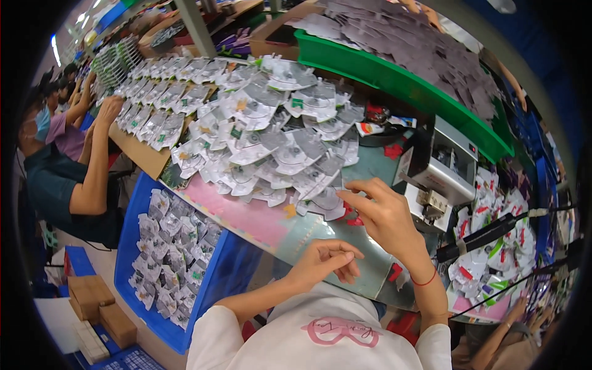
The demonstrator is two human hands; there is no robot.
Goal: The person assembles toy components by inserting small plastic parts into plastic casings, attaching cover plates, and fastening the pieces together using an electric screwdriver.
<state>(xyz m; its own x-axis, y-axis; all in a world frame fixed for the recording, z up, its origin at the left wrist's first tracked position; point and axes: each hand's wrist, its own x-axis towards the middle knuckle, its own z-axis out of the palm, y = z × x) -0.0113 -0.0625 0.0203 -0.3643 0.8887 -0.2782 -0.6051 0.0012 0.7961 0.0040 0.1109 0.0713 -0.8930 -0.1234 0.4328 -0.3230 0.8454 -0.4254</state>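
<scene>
A heap of white and clear plastic packages (259, 129), some with small green or orange parts showing, covers the middle of the bench. At its near right edge is my right hand (385, 213), fingers stretched toward the nearest package (327, 203) and spread apart. Whether a fingertip touches that package I cannot tell. Close to my body, over the bench's front edge, my left hand (324, 262) hovers with loosely bent fingers and nothing visible in it. Small red pieces (353, 217) lie on the bench beside my right hand.
A grey metal machine (447, 163) stands right of my right hand, with more packages (493, 246) beyond it. Behind runs a green tray (345, 65) of grey sheets. A blue bin (126, 240) of packages sits below left. A masked co-worker (74, 179) works at the left.
</scene>
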